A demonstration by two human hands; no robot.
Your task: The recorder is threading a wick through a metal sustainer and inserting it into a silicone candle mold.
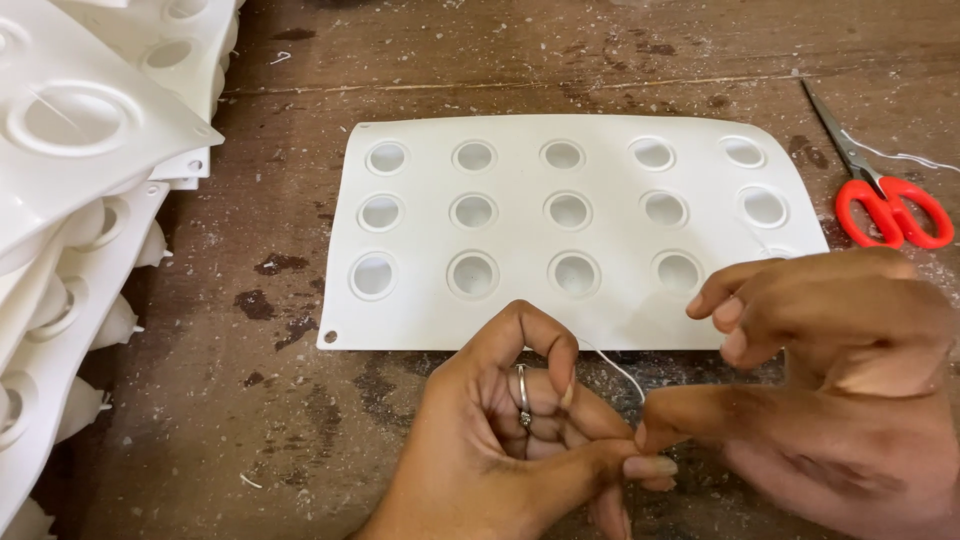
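head view: left hand (520,430) and right hand (830,390) meet, fingertips pinched shut on a thin white thread (622,372) just below the white mould tray (600,310). it's so fine, a loosened pinch could let it slip away.

Soft, even daylight is falling from above, casting only faint shadows. The white moulded silicone tray (560,290) is glaring mildly. The stacked white moulds (80,150) are blurring at the left edge.
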